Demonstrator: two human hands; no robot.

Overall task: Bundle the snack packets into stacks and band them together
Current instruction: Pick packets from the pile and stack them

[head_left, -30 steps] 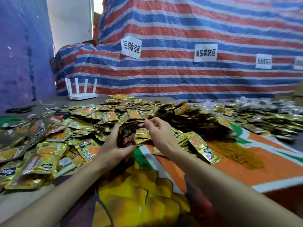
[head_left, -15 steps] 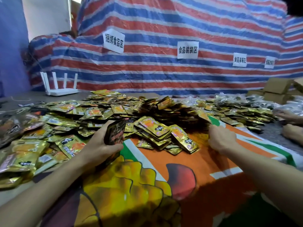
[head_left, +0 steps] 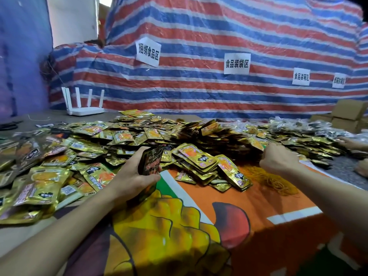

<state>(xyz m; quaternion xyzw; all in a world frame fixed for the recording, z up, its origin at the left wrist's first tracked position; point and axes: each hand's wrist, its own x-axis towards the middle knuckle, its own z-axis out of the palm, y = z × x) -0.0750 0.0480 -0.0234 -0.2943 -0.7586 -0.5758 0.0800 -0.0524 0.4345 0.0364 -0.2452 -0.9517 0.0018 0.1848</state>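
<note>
In the left hand (head_left: 130,177), just in front of the person, a stack of dark packets (head_left: 149,161) stands on edge. The thumb is on the near side and the fingers are wrapped round the far side. The packets are glossy black with red print, squared up together, and their lower end is hidden behind the palm.

Left of that hand and beyond it, loose gold packets (head_left: 79,154) lie in a wide heap on the bench (head_left: 45,115). They are shiny foil pouches with an orange picture and a dark label, lying flat and overlapping every way. Between the two hands a smaller fan of gold packets (head_left: 196,159) leans on a printed cloth (head_left: 268,202) of orange, yellow and green.

The right hand (head_left: 278,158) is held knuckles up with its fingers curled under and out of sight, so I cannot tell whether it has hold of anything. Just below and nearer than it, a tangled pile of thin yellow rubber bands (head_left: 276,181) lies on the cloth.

Beyond the right hand, another person's hand (head_left: 351,143) rests among more packets. A white router (head_left: 84,110) stands far behind the left hand, before a striped tarp (head_left: 199,92).
</note>
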